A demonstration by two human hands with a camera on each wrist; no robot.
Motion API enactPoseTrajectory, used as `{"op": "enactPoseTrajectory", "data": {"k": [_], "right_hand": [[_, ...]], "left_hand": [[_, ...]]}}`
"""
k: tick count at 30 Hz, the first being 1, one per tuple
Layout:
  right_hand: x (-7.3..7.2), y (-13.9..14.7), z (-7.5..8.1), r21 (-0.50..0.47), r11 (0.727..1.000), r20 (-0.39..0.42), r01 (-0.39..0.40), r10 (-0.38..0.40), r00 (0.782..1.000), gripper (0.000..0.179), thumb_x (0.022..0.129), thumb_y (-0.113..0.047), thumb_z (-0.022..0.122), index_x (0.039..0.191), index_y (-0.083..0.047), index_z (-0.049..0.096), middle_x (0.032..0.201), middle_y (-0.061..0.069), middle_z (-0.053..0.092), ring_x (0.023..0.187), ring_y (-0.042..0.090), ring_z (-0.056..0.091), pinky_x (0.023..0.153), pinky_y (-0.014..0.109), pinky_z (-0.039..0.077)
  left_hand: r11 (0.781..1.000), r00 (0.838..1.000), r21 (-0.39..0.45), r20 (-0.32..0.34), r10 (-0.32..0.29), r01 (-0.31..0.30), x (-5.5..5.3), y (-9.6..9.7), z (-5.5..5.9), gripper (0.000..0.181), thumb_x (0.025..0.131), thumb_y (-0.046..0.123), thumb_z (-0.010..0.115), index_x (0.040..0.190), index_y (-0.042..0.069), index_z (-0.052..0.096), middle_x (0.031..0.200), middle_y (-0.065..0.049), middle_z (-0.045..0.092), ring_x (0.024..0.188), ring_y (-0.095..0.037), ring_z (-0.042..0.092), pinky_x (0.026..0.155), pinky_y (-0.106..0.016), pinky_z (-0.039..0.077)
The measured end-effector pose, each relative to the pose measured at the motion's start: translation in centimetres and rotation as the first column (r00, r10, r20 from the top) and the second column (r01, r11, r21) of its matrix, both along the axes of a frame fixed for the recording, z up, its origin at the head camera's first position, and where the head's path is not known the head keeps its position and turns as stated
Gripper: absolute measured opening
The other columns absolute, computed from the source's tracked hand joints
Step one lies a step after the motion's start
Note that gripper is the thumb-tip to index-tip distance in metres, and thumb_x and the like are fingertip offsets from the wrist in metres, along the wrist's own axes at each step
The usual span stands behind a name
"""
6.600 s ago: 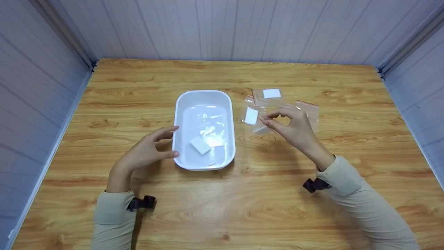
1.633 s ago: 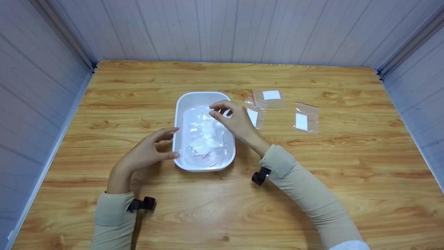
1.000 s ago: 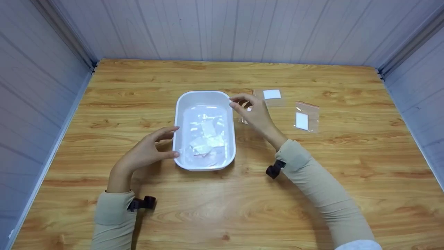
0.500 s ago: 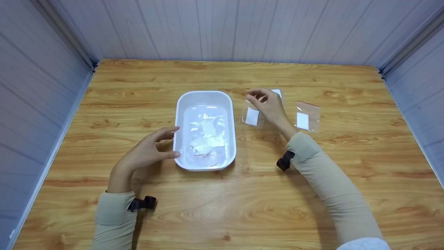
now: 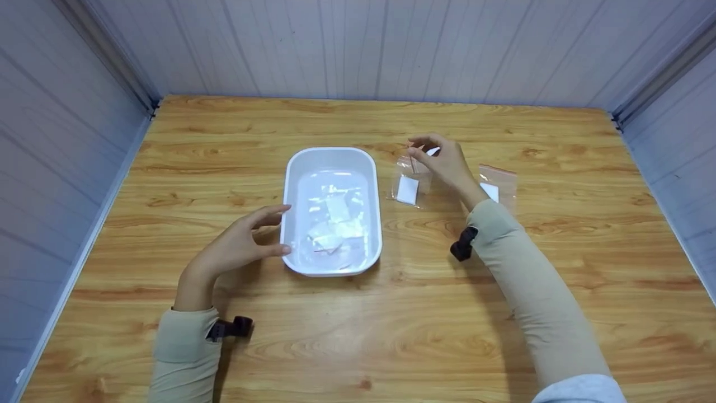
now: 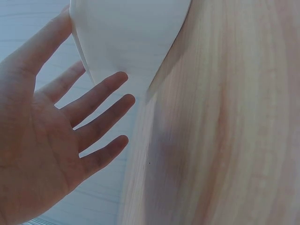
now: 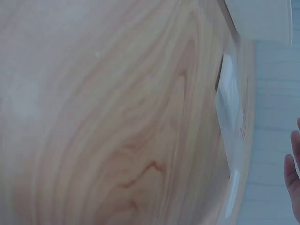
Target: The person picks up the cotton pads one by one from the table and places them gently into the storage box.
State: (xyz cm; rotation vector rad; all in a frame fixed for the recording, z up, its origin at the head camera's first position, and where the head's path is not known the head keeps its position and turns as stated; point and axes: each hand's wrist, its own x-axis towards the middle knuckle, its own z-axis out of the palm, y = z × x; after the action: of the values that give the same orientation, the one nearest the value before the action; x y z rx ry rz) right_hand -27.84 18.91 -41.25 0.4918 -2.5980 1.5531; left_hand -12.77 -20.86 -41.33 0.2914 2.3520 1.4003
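Note:
My left hand (image 5: pixel 238 240) spreads its fingers along the left side of a white plastic tray (image 5: pixel 377 224). In the left wrist view the hand (image 6: pixel 51 136) has straight, parted fingers beside the tray wall (image 6: pixel 131 37). Inside lie several clear zip bags (image 5: pixel 338 210) with white pieces. My right hand (image 5: pixel 442 159) is over the back zip bag (image 5: pixel 422 164), its thumb and index tips apart near the red seal. That hand partly covers the bag's white piece. Just in front, another zip bag (image 5: pixel 407 190) with a white rectangle lies flat on the table.
A further red-sealed zip bag (image 5: pixel 500 179) lies to the right, partly hidden by my right wrist. Wood-grain table (image 5: pixel 358 336) surrounds the tray. Pale panel walls (image 5: pixel 358 50) stand at the back and both sides.
Over these seconds, bagged pieces have gathered in the tray. Recently my right hand has moved from above the tray to the back bag at the right. My left hand has stayed.

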Motion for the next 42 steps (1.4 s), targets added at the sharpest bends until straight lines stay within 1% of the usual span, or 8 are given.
{"op": "enactPoseTrajectory", "data": {"k": [8,11,16,19,24,32,39,42], "right_hand": [[-1.2,0.8,0.2,0.063,0.996,0.051,-0.069,0.065,0.997,0.033,0.095,-0.012,0.068,0.124,0.003,0.065,0.116,0.018,0.066,0.101,0.024,0.057,0.082,0.025,0.045],[-1.4,0.9,0.2,0.086,0.994,0.089,-0.068,0.060,0.994,0.036,0.095,-0.014,0.069,0.126,0.002,0.063,0.119,0.016,0.065,0.106,0.024,0.056,0.085,0.027,0.045],[-1.9,1.2,0.2,0.125,0.991,0.158,-0.048,0.028,0.987,0.038,0.094,-0.012,0.069,0.130,-0.001,0.062,0.124,0.016,0.063,0.114,0.027,0.053,0.096,0.039,0.044],[-2.3,1.6,0.0,0.149,0.988,0.164,-0.041,0.017,0.986,0.038,0.094,-0.009,0.068,0.131,0.000,0.061,0.127,0.017,0.062,0.118,0.029,0.052,0.100,0.044,0.043],[-2.9,2.2,-0.6,0.167,0.983,0.144,-0.072,0.048,0.988,0.040,0.093,-0.002,0.067,0.132,0.004,0.059,0.128,0.022,0.060,0.121,0.036,0.051,0.103,0.049,0.043],[-3.1,2.0,-1.3,0.170,0.982,0.240,-0.079,0.036,0.970,0.047,0.090,-0.005,0.072,0.135,-0.001,0.058,0.137,0.019,0.054,0.131,0.033,0.044,0.112,0.048,0.032],[-3.4,1.7,-1.8,0.163,0.983,0.231,-0.084,0.045,0.972,0.046,0.088,0.001,0.072,0.132,0.003,0.059,0.132,0.021,0.058,0.125,0.033,0.049,0.110,0.045,0.034],[-3.5,1.7,-2.0,0.173,0.981,0.244,-0.087,0.042,0.969,0.047,0.087,0.004,0.071,0.132,0.004,0.059,0.131,0.022,0.058,0.126,0.034,0.047,0.112,0.045,0.031]], "left_hand": [[1.000,1.000,0.002,0.003,0.006,-0.006,-0.1,0.2,0.0,0.083,0.081,0.038,0.083,0.151,0.023,0.042,0.148,-0.013,0.045,0.141,-0.036,0.034,0.114,-0.061,0.023],[1.000,1.000,0.008,0.006,0.006,-0.006,0.0,0.2,0.0,0.083,0.081,0.036,0.083,0.151,0.021,0.041,0.149,-0.013,0.045,0.141,-0.036,0.034,0.114,-0.060,0.024],[1.000,1.000,0.000,0.009,0.013,-0.013,0.1,0.0,0.0,0.084,0.080,0.037,0.083,0.151,0.022,0.041,0.149,-0.013,0.044,0.141,-0.035,0.034,0.114,-0.059,0.024],[1.000,1.000,-0.005,0.007,0.010,-0.010,0.0,0.1,0.0,0.083,0.081,0.038,0.083,0.151,0.023,0.042,0.150,-0.012,0.044,0.141,-0.035,0.034,0.114,-0.060,0.023],[1.000,1.000,-0.009,-0.002,-0.002,0.002,0.0,0.1,0.0,0.081,0.082,0.035,0.083,0.151,0.021,0.042,0.149,-0.013,0.044,0.141,-0.035,0.034,0.114,-0.060,0.025],[1.000,1.000,-0.023,0.014,0.005,-0.004,0.0,0.2,0.1,0.080,0.082,0.035,0.082,0.151,0.022,0.042,0.149,-0.014,0.044,0.142,-0.035,0.033,0.114,-0.061,0.021],[1.000,1.000,-0.021,0.019,0.009,-0.009,0.1,0.2,0.2,0.080,0.083,0.036,0.082,0.151,0.024,0.042,0.150,-0.012,0.043,0.141,-0.035,0.033,0.114,-0.061,0.022],[1.000,1.000,-0.025,0.016,0.013,-0.013,0.1,0.1,0.1,0.081,0.082,0.036,0.082,0.151,0.024,0.042,0.150,-0.012,0.044,0.141,-0.035,0.034,0.114,-0.060,0.023]]}}
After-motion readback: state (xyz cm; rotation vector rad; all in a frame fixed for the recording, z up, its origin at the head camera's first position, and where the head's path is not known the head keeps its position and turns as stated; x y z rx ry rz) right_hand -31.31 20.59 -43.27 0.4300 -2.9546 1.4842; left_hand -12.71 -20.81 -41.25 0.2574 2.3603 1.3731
